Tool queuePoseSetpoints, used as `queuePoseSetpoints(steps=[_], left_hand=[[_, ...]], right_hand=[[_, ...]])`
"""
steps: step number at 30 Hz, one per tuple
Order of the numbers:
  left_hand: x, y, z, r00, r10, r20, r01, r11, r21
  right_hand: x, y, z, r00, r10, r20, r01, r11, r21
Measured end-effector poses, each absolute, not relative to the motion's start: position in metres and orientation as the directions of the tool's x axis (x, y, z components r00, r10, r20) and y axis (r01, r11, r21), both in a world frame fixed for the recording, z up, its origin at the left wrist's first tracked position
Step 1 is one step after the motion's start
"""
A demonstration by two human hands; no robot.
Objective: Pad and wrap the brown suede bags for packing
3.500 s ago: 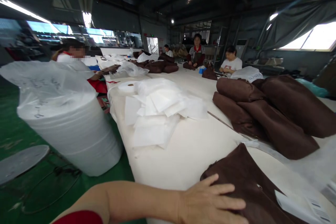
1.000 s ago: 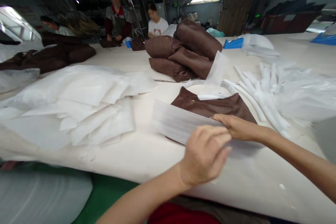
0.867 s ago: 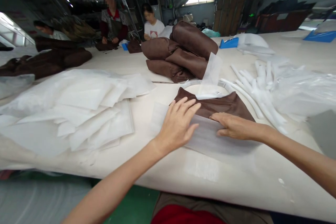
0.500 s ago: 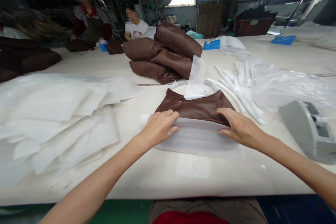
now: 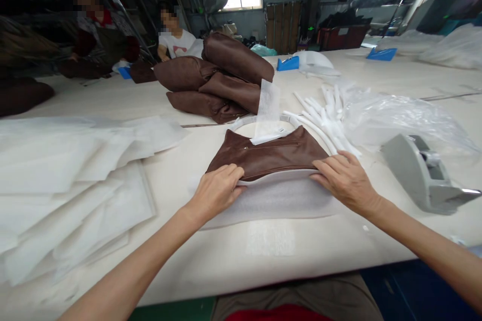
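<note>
A brown leather bag (image 5: 269, 158) with a zipped pocket lies flat on the table before me, its white-wrapped strap (image 5: 244, 121) arching away at the far side. A thin white wrapping sheet (image 5: 282, 198) runs along and under the bag's near edge. My left hand (image 5: 222, 185) is closed on the sheet at the left of that edge, fingers on top and thumb toward me. At the right end my right hand (image 5: 341, 175) pinches the same edge, also closed. Another piece of white sheet (image 5: 268, 105) stands at the strap, over the bag's top. My fingers partly hide the bag's lower corners.
Loose white sheets (image 5: 75, 170) lie stacked at left. A grey tape dispenser (image 5: 417, 175) stands at right, near white foam tubes (image 5: 324, 115) and clear plastic (image 5: 406, 120). Brown stuffed bags (image 5: 222, 77) are piled behind. Two people (image 5: 175, 35) work across the table.
The view has swung right, so things sit further left. My fingers have closed on the near edge, the right hand most clearly, and the sheet's folded edge now lies lower against the bag.
</note>
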State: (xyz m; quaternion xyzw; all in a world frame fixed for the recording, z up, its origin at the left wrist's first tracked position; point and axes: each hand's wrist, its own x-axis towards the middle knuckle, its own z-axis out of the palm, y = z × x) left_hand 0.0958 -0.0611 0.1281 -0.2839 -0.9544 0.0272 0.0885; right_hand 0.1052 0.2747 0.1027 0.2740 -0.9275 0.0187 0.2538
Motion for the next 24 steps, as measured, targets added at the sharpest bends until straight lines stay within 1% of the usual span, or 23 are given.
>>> queuePoseSetpoints(steps=[2,3,5,6,7,8,9,10,12,15,18,22,24], left_hand=[[0.096,-0.061,0.124,-0.812,0.554,0.184,0.549,0.832,-0.086],[0.096,-0.061,0.122,-0.803,0.563,0.195,0.559,0.825,-0.08],[0.096,-0.061,0.118,-0.779,0.586,0.221,0.584,0.807,-0.083],[0.096,-0.062,0.116,-0.762,0.6,0.242,0.599,0.796,-0.085],[0.096,-0.063,0.114,-0.742,0.613,0.271,0.617,0.782,-0.082],[0.096,-0.065,0.112,-0.716,0.625,0.311,0.639,0.766,-0.069],[0.096,-0.067,0.108,-0.685,0.635,0.356,0.665,0.745,-0.049],[0.095,-0.069,0.104,-0.652,0.644,0.4,0.694,0.719,-0.026],[0.094,-0.073,0.095,-0.584,0.657,0.477,0.746,0.666,-0.004],[0.093,-0.077,0.081,-0.511,0.65,0.562,0.77,0.637,-0.037],[0.096,-0.074,0.071,-0.463,0.631,0.622,0.759,0.645,-0.089],[0.1,-0.069,0.06,-0.412,0.58,0.703,0.738,0.665,-0.116],[0.101,-0.069,0.052,-0.437,0.566,0.699,0.723,0.683,-0.101]], right_hand=[[0.119,0.265,0.1,-0.657,-0.439,0.613,-0.505,0.86,0.075],[0.127,0.256,0.098,-0.6,-0.449,0.662,-0.556,0.829,0.058],[0.145,0.229,0.094,-0.487,-0.547,0.681,-0.739,0.673,0.012],[0.152,0.212,0.09,-0.438,-0.629,0.642,-0.83,0.558,-0.02],[0.157,0.193,0.086,-0.414,-0.699,0.583,-0.881,0.469,-0.064],[0.158,0.174,0.081,-0.381,-0.745,0.547,-0.91,0.406,-0.081],[0.156,0.156,0.076,-0.366,-0.786,0.499,-0.923,0.377,-0.084],[0.151,0.142,0.07,-0.384,-0.806,0.45,-0.919,0.383,-0.097],[0.137,0.126,0.06,-0.443,-0.808,0.388,-0.895,0.427,-0.133],[0.125,0.14,0.051,-0.574,-0.738,0.355,-0.819,0.529,-0.225],[0.134,0.185,0.048,-0.691,-0.633,0.35,-0.723,0.623,-0.299],[0.159,0.254,0.046,-0.808,-0.439,0.392,-0.578,0.722,-0.381],[0.17,0.284,0.049,-0.857,-0.33,0.395,-0.493,0.75,-0.441]])
